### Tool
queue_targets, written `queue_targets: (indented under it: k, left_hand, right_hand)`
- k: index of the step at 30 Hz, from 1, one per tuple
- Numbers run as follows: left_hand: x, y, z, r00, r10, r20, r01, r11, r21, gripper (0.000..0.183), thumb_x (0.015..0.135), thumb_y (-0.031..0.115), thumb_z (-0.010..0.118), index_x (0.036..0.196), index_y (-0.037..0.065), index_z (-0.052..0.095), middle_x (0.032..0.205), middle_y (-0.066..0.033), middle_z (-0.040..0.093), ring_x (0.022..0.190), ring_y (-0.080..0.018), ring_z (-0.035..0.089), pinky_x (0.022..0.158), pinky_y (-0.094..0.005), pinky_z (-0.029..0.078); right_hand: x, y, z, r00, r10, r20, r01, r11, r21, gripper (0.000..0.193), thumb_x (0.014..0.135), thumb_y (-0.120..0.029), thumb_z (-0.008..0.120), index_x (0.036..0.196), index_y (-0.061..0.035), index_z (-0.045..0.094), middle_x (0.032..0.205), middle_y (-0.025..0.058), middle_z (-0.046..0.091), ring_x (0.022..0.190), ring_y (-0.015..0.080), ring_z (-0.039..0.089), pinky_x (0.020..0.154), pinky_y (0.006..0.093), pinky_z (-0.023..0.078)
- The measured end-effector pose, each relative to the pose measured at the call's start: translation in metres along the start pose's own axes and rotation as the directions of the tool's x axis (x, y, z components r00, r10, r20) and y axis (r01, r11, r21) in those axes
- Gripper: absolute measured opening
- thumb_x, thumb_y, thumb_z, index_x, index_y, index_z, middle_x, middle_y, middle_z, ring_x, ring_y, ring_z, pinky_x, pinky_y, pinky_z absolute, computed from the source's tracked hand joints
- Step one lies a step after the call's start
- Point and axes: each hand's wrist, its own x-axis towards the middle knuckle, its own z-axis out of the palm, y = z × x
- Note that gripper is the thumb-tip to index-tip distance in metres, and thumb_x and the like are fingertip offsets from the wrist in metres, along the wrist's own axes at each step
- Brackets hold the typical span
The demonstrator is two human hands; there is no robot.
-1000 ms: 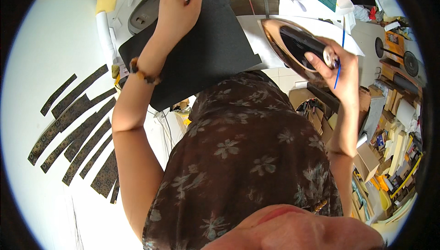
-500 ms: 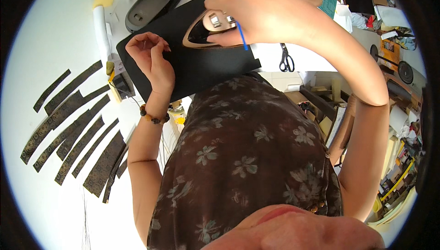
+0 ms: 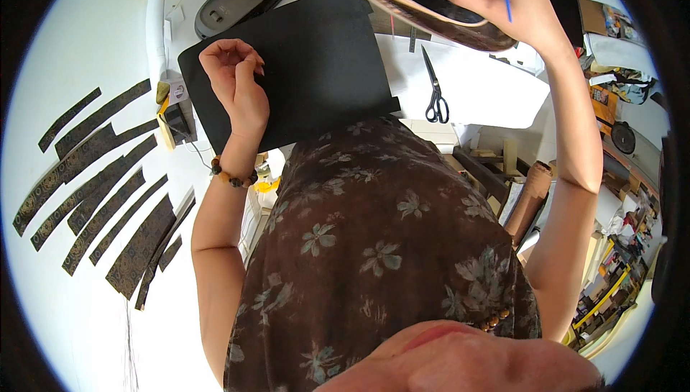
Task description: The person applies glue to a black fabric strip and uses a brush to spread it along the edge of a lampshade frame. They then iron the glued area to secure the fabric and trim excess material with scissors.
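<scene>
My right hand is wrapped around the handle of an iron, held up over the right part of the table. The iron has a dark glossy body with a beige rim, and its tip points left. A thin blue strip shows beside my right fingers. My left hand rests at the left part of a black board, fingers curled in toward the thumb. Nothing shows inside those fingers. A dark oval iron stand lies beyond the board.
Black-handled scissors lie on white paper right of the board. Several dark patterned fabric strips are spread on a white surface at left. A brown roll stands at lower right, near shelves full of materials.
My right hand has lifted the iron off the black board and carried it right, uncovering the board's surface and the whole scissors. My left hand has hardly moved.
</scene>
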Motion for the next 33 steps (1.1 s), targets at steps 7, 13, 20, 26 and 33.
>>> queue_targets:
  k: [7,13,20,26,33]
  left_hand:
    - [-0.002,-0.001,-0.005,0.999,0.015,-0.045,-0.014,1.000,0.017,0.025,0.085,-0.006,0.043,0.108,0.003,0.041,0.095,-0.0117,0.052,0.075,-0.0153,0.050,0.067,-0.0262,0.043]
    - [-0.006,-0.001,-0.006,1.000,0.012,-0.012,-0.011,0.998,0.056,0.024,0.086,-0.004,0.044,0.109,0.003,0.043,0.094,-0.0100,0.052,0.076,-0.0137,0.050,0.067,-0.0255,0.042]
    - [-0.005,0.000,-0.004,1.000,0.012,0.009,-0.013,0.999,0.043,0.023,0.087,-0.003,0.045,0.109,0.003,0.045,0.093,-0.0094,0.054,0.077,-0.0133,0.051,0.067,-0.0249,0.042]
    - [-0.004,-0.004,0.000,0.999,0.022,0.030,-0.023,0.999,0.048,0.022,0.086,-0.003,0.045,0.108,0.002,0.046,0.092,-0.0091,0.055,0.077,-0.0132,0.052,0.067,-0.0248,0.042]
    - [-0.008,0.001,0.013,0.998,0.010,0.065,-0.012,0.999,0.040,0.023,0.085,-0.003,0.046,0.108,0.002,0.046,0.095,-0.0099,0.056,0.078,-0.0138,0.053,0.067,-0.0256,0.043]
  right_hand:
    - [0.044,-0.047,0.042,0.971,-0.206,0.123,0.193,0.975,0.106,0.031,0.075,-0.035,0.075,0.073,-0.0053,0.065,0.062,0.0166,0.061,0.063,0.0377,0.063,0.062,0.0414,0.052]
    - [0.022,-0.015,0.054,0.988,-0.155,-0.027,0.157,0.960,0.233,0.039,0.074,-0.025,0.080,0.062,-0.0052,0.048,0.052,0.0059,0.051,0.049,0.0230,0.056,0.051,0.0299,0.044]
    - [-0.044,0.072,0.094,0.994,0.051,-0.099,-0.002,0.898,0.440,0.029,0.084,-0.030,0.077,0.086,-0.0029,0.069,0.060,-0.0035,0.045,0.061,0.0041,0.044,0.058,0.0218,0.041]
    - [-0.018,0.051,0.072,0.974,-0.042,-0.224,0.143,0.878,0.456,0.029,0.083,-0.025,0.075,0.085,-0.0046,0.055,0.061,-0.0030,0.049,0.054,0.0058,0.044,0.050,0.0219,0.036]
    - [-0.027,0.056,0.104,0.973,-0.028,-0.229,0.140,0.859,0.492,0.031,0.086,-0.025,0.073,0.106,-0.0017,0.067,0.065,-0.0037,0.054,0.056,0.0029,0.043,0.050,0.0197,0.035]
